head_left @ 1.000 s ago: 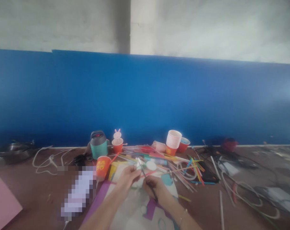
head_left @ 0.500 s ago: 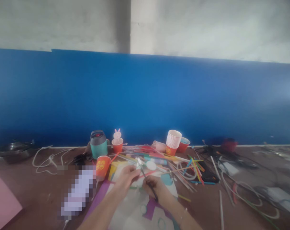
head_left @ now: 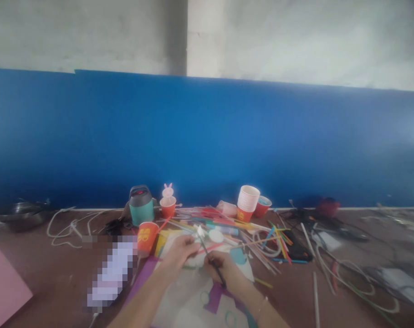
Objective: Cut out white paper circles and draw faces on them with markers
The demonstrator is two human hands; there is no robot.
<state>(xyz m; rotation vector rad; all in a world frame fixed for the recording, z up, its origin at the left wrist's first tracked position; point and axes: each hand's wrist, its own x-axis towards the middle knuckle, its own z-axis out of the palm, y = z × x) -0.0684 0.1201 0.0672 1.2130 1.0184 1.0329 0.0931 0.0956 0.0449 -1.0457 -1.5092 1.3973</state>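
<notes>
My left hand (head_left: 182, 250) is closed, with thumb and fingertips pinched on a small white piece (head_left: 200, 231). My right hand (head_left: 218, 265) is wrapped round a slim dark pen-like tool (head_left: 206, 248); blur hides its exact kind. The tool slants up and left, and its tip reaches the white piece. Both hands hover over white paper sheets (head_left: 179, 298). On the sheets lie a purple paper piece (head_left: 213, 298) and a small green ring outline (head_left: 230, 318). Just beyond the fingers is a white round disc (head_left: 216, 235).
An orange paper cup (head_left: 147, 238) stands left of my hands, behind it a teal jar (head_left: 141, 212) and a cup with a rabbit cutout (head_left: 167, 207). Stacked cups (head_left: 247, 202) stand at the back, coloured sticks (head_left: 285, 241) to the right. Cables (head_left: 350, 273) lie far right.
Hardly anything differs. The white piece and the tool's tip have shifted very slightly, and both hands keep their hold.
</notes>
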